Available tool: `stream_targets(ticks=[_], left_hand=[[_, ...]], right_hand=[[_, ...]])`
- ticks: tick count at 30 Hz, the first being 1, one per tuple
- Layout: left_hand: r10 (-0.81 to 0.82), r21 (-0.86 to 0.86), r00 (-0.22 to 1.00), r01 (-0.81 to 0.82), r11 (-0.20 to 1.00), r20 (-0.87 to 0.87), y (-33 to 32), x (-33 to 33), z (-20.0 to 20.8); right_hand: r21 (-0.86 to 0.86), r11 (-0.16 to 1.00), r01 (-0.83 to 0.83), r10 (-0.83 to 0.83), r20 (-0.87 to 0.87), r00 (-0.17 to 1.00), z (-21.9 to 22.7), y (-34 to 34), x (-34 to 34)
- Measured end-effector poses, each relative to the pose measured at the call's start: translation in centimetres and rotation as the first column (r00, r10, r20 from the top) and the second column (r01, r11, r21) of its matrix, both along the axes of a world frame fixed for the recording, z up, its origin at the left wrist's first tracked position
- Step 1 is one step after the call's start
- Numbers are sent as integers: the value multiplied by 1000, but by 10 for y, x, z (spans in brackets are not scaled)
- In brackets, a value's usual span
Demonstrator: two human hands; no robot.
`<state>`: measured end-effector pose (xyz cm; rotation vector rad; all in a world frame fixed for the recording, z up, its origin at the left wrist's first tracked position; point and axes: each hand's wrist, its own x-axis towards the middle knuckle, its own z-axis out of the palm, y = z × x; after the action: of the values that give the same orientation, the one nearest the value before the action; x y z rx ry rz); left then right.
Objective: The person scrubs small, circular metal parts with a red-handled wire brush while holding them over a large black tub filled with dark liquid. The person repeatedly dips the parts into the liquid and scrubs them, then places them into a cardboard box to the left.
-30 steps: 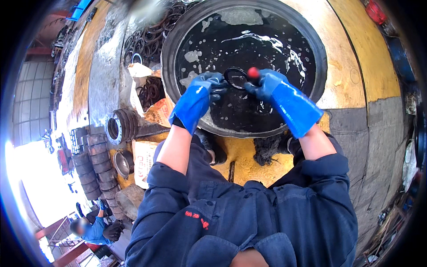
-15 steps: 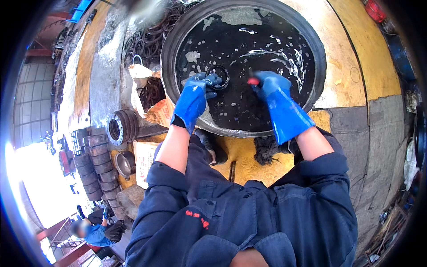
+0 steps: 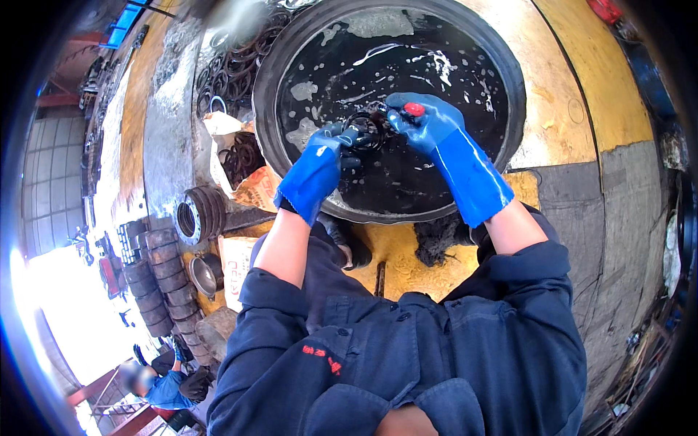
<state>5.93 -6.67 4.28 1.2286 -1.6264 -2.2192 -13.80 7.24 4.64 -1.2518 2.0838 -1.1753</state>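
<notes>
A wide dark basin (image 3: 518,102) in front of me holds black liquid with floating foam. Over its left half my left hand (image 3: 329,149), in a blue rubber glove, is closed on the edge of a black ring (image 3: 369,132). My right hand (image 3: 430,120), gloved the same way, is closed round a tool with a red handle (image 3: 414,109). The rest of that tool is mostly hidden by the fingers and the dark liquid, so its kind is unclear. The right fingers are close to the ring's upper right side.
Left of the basin stand an opened bag (image 3: 258,190) of dark rings and a heap of rings (image 3: 231,76). Nearer are stacked metal rings (image 3: 195,218) and a metal bowl (image 3: 206,275). Black fibrous stuff (image 3: 435,243) lies below the basin. Another person (image 3: 171,389) sits far left.
My right hand has moved up and left with the red-handled tool, toward the ring. The ring has shifted slightly to the right, and the foam has changed shape.
</notes>
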Motion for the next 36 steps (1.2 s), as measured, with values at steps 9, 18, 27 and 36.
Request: stream_targets(ticks=[9,18,27,36], left_hand=[[-104,-216,990,81,973,-96,8,-3,13],[-170,-320,982,138,937,-77,-6,9,-7],[-26,-182,999,32,983,34,5,-6,9],[70,-141,998,-70,988,-5,5,-4,7]], right_hand=[[-154,975,-159,116,-256,960,1,-3,10],[-161,952,-262,199,-326,924,8,-8,17],[317,946,63,-130,192,973,-10,-5,8],[490,871,43,-172,221,960,-18,-5,-15]])
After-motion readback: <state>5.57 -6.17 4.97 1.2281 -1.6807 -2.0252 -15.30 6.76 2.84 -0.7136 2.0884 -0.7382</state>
